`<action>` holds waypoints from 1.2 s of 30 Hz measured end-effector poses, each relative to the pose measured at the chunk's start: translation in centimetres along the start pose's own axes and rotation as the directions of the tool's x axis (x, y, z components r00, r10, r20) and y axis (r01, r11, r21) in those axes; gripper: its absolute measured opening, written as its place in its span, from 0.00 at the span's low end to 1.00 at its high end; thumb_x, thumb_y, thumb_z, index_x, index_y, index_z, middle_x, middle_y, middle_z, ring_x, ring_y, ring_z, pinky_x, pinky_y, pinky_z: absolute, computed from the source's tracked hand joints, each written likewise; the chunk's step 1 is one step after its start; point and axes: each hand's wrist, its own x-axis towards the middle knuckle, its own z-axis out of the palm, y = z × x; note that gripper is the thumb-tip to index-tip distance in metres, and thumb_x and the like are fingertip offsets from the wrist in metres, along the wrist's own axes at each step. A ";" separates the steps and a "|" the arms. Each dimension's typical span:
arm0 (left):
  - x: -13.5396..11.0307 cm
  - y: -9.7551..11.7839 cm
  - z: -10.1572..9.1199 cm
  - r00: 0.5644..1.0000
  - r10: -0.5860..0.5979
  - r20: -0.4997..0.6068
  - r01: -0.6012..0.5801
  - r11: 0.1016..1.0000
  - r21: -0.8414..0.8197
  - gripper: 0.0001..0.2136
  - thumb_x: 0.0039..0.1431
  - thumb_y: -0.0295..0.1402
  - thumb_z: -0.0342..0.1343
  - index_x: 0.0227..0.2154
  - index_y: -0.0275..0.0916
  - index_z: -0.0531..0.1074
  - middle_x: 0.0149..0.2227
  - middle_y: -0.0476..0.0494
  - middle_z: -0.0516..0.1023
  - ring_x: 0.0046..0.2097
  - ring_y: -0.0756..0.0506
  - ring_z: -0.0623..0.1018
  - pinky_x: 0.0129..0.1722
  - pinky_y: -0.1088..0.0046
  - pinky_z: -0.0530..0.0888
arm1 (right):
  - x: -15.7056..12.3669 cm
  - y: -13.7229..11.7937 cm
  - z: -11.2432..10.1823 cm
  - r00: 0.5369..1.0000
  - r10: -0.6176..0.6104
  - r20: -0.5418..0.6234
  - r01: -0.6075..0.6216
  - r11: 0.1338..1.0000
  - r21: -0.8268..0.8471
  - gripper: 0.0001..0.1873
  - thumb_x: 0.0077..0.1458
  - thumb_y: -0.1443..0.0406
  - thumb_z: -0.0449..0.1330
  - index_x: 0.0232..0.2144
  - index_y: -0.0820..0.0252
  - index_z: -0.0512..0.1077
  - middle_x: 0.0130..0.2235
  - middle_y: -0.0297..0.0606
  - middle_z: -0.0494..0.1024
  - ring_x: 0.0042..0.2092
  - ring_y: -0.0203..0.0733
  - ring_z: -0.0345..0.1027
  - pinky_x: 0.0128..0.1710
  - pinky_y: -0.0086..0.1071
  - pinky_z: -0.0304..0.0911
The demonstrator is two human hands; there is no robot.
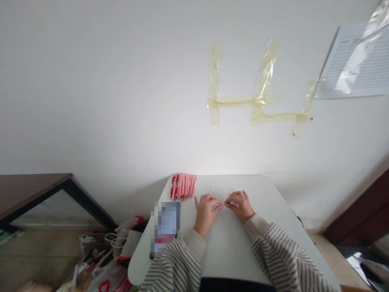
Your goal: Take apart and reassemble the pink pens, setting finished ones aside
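Both hands meet above the middle of the white table, fingertips almost touching. My right hand [240, 206] is closed in a pinch on a slim pink pen part [236, 205], mostly hidden by the fingers. My left hand [208, 210] pinches at the near end of the same small piece; what exactly lies between its fingertips is too small to make out. Just behind the left fingers a thin whitish stick [212, 190] shows. To the left, several pink and red pens [184, 186] lie side by side in a row.
The white table [225, 255] stands against a wall. A blurred-out phone [167, 227] lies near its left edge. Bags and a box [130, 245] crowd the floor at left, below a dark-topped table [33, 182]. Yellowed tape [234, 102] and a paper sheet [358, 67] are on the wall.
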 end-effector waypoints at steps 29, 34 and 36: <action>-0.1 -0.2 0.1 1.000 0.001 -0.003 -0.001 1.000 0.004 0.04 0.57 0.35 0.65 0.35 0.52 0.83 0.44 0.45 0.79 0.55 0.39 0.73 0.67 0.32 0.44 | 0.2 0.7 0.4 0.999 0.032 0.026 -0.034 0.996 0.085 0.08 0.61 0.56 0.61 0.36 0.46 0.81 0.38 0.36 0.83 0.48 0.49 0.72 0.62 0.62 0.50; -0.1 -0.2 0.1 1.000 0.007 -0.026 -0.007 1.000 0.003 0.04 0.57 0.36 0.65 0.35 0.52 0.83 0.44 0.46 0.79 0.55 0.40 0.73 0.67 0.34 0.45 | 0.5 1.5 0.1 1.000 0.024 0.017 -0.026 0.993 0.113 0.08 0.60 0.57 0.61 0.37 0.46 0.81 0.39 0.36 0.83 0.49 0.49 0.70 0.59 0.53 0.56; -0.1 -0.3 0.1 0.999 0.005 -0.049 -0.005 1.000 -0.004 0.03 0.57 0.35 0.65 0.34 0.51 0.82 0.44 0.47 0.79 0.54 0.41 0.73 0.67 0.36 0.47 | 0.6 2.0 0.0 0.999 0.038 -0.002 -0.037 0.994 0.105 0.09 0.61 0.59 0.60 0.37 0.47 0.81 0.39 0.36 0.83 0.49 0.48 0.70 0.58 0.50 0.58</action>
